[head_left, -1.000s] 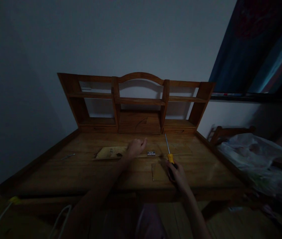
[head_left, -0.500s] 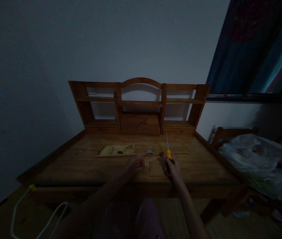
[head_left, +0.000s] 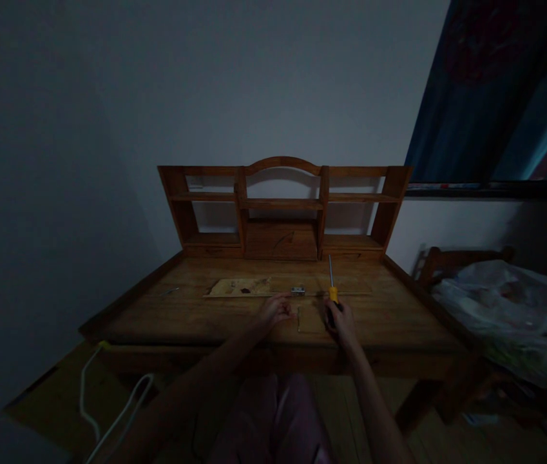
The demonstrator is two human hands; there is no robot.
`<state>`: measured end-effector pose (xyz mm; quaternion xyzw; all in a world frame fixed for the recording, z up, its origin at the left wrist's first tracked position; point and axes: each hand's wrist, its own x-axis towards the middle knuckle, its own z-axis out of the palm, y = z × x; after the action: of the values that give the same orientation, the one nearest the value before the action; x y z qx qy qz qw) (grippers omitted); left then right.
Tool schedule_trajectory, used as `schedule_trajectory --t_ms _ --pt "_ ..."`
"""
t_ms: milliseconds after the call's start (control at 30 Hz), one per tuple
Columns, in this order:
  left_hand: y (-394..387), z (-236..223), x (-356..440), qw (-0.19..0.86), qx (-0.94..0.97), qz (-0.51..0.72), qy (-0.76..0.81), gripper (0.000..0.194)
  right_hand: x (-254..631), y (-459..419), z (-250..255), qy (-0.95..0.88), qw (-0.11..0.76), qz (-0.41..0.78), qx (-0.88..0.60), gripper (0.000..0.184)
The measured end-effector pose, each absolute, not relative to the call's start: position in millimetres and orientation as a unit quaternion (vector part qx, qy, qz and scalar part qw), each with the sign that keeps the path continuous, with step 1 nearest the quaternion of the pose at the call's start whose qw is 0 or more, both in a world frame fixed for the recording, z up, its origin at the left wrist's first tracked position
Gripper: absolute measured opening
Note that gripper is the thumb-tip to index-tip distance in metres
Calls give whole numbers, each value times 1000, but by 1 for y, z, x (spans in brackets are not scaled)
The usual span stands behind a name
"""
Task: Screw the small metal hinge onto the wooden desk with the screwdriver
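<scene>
My right hand [head_left: 341,321] is closed round the yellow and black handle of a screwdriver [head_left: 333,294]. Its metal shaft points away from me, toward the shelf at the back. My left hand [head_left: 276,310] is by the near edge of a long, thin wooden board [head_left: 241,288], with bent fingers drawn together; whatever is between them is too small and dark to make out. Just right of those fingertips, a small metal hinge [head_left: 297,291] sits at the board's edge. Between my hands lies a small flat wooden piece [head_left: 312,319] with a rough left edge.
A wooden shelf unit [head_left: 280,203] stands along the back of the desk [head_left: 181,322]. Toward the left lies a small thin metal item [head_left: 172,290]. A white cable [head_left: 82,386] hangs at the front left corner. To the right, plastic bags [head_left: 495,303] rest by a chair [head_left: 466,256].
My left hand has moved forward and a little right, closer to the hinge. The right hand still grips the screwdriver. The whole view has shifted slightly.
</scene>
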<state>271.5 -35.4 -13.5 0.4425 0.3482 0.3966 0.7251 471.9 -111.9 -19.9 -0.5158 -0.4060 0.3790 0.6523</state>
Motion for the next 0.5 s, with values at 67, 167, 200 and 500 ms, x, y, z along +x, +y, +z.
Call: schedule_trajectory --t_ms 67,167,200,500 --pt "-36 -13 272 728 437 400 346 44 471 -112 -19 -403 654 380 -516 49" --pt "-39 -11 270 736 434 403 328 38 470 -112 -19 -399 661 374 -514 45" --pt "-41 -10 269 741 434 403 318 36 470 -111 -20 -399 665 370 -511 43" --pt "-44 0 263 771 423 384 280 26 473 -107 -26 -413 669 333 -521 44"
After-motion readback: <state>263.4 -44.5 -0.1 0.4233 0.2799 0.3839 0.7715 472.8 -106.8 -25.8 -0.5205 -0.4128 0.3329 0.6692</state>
